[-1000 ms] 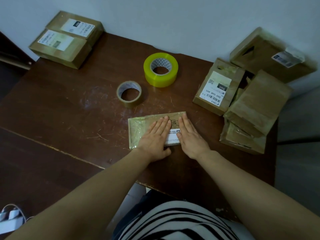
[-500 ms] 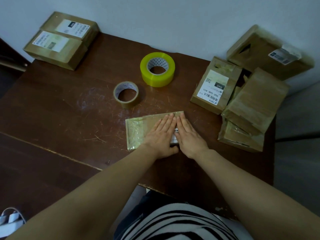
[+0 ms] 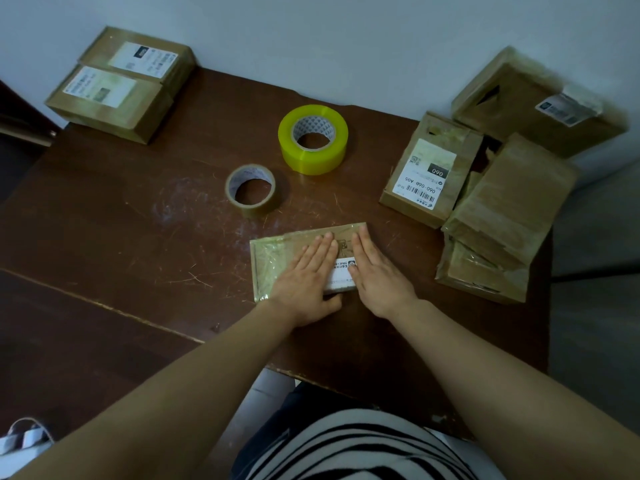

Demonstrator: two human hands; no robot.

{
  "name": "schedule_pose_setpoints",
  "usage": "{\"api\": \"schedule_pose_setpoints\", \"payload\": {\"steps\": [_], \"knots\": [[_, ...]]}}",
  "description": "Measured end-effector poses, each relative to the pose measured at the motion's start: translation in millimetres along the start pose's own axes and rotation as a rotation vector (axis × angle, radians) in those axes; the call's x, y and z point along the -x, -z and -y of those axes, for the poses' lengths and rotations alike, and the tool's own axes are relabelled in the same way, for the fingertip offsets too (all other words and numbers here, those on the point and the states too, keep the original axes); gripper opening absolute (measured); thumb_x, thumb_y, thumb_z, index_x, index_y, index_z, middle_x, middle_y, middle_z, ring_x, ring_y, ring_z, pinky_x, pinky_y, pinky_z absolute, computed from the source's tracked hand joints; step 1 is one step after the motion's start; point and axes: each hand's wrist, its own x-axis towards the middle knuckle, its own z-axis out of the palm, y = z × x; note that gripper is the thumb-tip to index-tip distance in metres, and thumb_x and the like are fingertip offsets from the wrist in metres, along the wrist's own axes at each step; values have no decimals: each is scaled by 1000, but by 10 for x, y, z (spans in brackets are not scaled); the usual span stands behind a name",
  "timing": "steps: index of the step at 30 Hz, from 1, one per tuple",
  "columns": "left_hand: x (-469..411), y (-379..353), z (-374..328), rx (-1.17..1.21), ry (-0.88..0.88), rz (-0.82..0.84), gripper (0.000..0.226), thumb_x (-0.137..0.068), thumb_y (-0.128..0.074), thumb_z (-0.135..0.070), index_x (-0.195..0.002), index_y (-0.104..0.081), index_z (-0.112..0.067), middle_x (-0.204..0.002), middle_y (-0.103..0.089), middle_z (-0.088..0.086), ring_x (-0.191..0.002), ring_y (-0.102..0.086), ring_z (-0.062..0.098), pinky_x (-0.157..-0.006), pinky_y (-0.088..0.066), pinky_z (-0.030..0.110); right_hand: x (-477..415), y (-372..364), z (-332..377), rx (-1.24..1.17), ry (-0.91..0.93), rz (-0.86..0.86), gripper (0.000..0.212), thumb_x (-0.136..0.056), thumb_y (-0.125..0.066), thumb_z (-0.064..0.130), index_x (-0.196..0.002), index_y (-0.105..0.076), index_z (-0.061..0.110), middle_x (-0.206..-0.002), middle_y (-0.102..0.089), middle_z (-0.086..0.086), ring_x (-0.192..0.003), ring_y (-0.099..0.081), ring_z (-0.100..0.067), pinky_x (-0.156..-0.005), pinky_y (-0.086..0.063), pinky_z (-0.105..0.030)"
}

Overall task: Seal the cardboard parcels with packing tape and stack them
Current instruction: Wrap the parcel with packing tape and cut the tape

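Flat brown cardboard parcel sits near the front middle of the dark wooden bench, right under both your palms. Your left hand lies flat on it, fingers straight and together, thumb hanging off the near edge. Your right hand is flat too and covers the right end. Neither one grips anything; you're just pressing down. A white shipping label peeks out between them.

Stuff I'd watch for:

- The clear tape on the left end looks wrinkly. Flat palms only smooth the top face, so the edges and corners could lift later.
- I can't tell if the right end is sealed, because your hand hides it. Check before you call it done.
- Nothing pins the parcel, so push sideways too hard and it could skate across the bench.

Further out, the small brown tape roll sits just beyond the parcel, with the fat yellow-green tape roll behind it. Reach over carelessly and you'll probably knock one rolling.

The slumped pile of brown parcels on the right is my real worry. They lean on each other at odd angles near the bench's right edge, so dropping another on top could send them sliding off. The pair of labelled brown parcels at the far left corner looks like a steadier spot to stack.
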Motion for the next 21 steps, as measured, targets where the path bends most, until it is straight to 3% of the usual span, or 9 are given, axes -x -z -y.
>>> {"api": "schedule_pose_setpoints", "payload": {"steps": [2, 4, 7, 9, 11, 13, 15, 18, 21], "knots": [[92, 1, 61, 58, 8, -44, 88, -91, -41, -53, -150, 11, -13, -159, 15, 6, -146, 15, 16, -119, 9, 32, 0, 9, 13, 11, 2, -1, 60, -105, -22, 34, -152, 10, 16, -156, 29, 6, -148, 3, -13, -118, -2, -27], [84, 103, 89, 150, 51, -224, 74, -95, -45, -39, -152, -11, -6, -159, -11, 12, -148, -7, 25, -120, -3, 34, 6, 24, 23, 19, -3, 6, 60, -105, -22, 34, -153, 10, 16, -157, 28, 5, -148, 4, -13, -118, -2, -28], [-116, 401, 252, 175, 338, -538, 63, -88, -50, -11, -147, -29, -4, -150, -33, 17, -139, -27, 34, -114, -24, 42, 19, 55, 28, 54, -25, -14, 59, -105, -23, 36, -153, 7, 19, -158, 23, 6, -148, 9, -14, -118, 1, -30], [-269, 587, 449, 186, 525, -506, 69, -87, -48, -3, -150, -21, -7, -154, -26, 15, -143, -18, 33, -111, -27, 44, 23, 76, 45, 83, -30, -44, 58, -105, -23, 38, -154, 2, 19, -160, 18, 5, -147, 13, -15, -117, 4, -32], [-390, 666, 645, 224, 624, -346, 64, -91, -46, -4, -150, -22, -11, -152, -26, 15, -141, -21, 33, -103, -36, 47, 21, 96, 73, 80, -45, -48, 59, -104, -24, 38, -154, -1, 18, -161, 14, 5, -147, 15, -15, -116, 5, -33], [-435, 694, 790, 243, 663, -203, 45, -95, -45, -8, -139, -42, -12, -135, -45, 21, -122, -44, 37, -80, -45, 45, 19, 120, 98, 64, -59, -43, 59, -104, -29, 37, -154, -4, 17, -161, 11, 4, -147, 14, -16, -117, 5, -33], [-404, 730, 823, 291, 673, -265, 32, -97, -46, -10, -127, -56, -10, -118, -58, 20, -103, -54, 37, -70, -41, 37, 31, 155, 110, 43, -52, -84, 60, -103, -35, 33, -154, -9, 17, -162, 5, 3, -147, 11, -16, -117, 4, -33], [-298, 810, 651, 751, 625, -567, 19, -95, -53, -11, -109, -65, -7, -105, -67, 14, -100, -62, 33, -78, -48, 35, 51, 236, 142, -144, -4, -285, 55, -98, -47, 20, -150, -28, 16, -160, -17, 0, -147, -5, -15, -116, -3, -26], [-129, 962, 303, 1460, 530, -548, 13, -93, -55, -6, -88, -65, -13, -80, -68, 6, -74, -66, 22, -62, -55, 30, 93, 380, 222, -599, -13, -390, 46, -94, -52, 8, -139, -48, 20, -145, -43, 3, -137, -34, -13, -114, -21, -25]]}}
